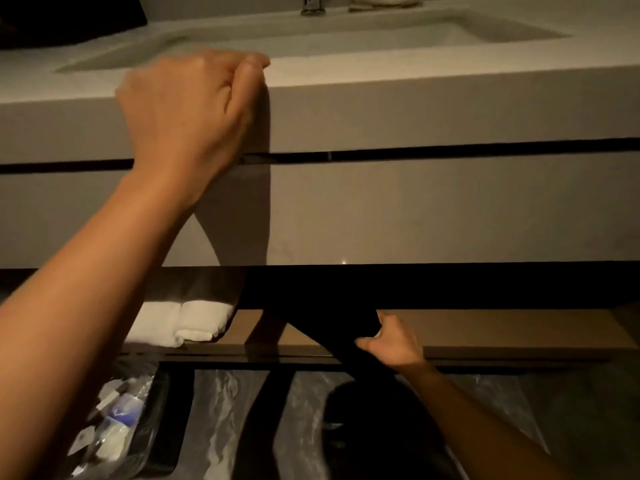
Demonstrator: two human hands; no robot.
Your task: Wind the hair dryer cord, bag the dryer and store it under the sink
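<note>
My left hand [194,109] rests on the front edge of the white sink counter [415,109], fingers curled over the rim. Lower down, my right hand [391,337] grips a black bag [332,323] at the open wooden shelf [502,330] under the sink. The bag reaches from the shelf's dark underside down past my fingers. The hair dryer and its cord are hidden; I cannot tell if they are inside the bag.
Folded white towels [180,323] lie on the left of the shelf. A black bin [114,424] with a plastic liner and litter stands at the lower left on the dark marble floor [225,410]. The basin [311,36] and tap [313,5] sit above.
</note>
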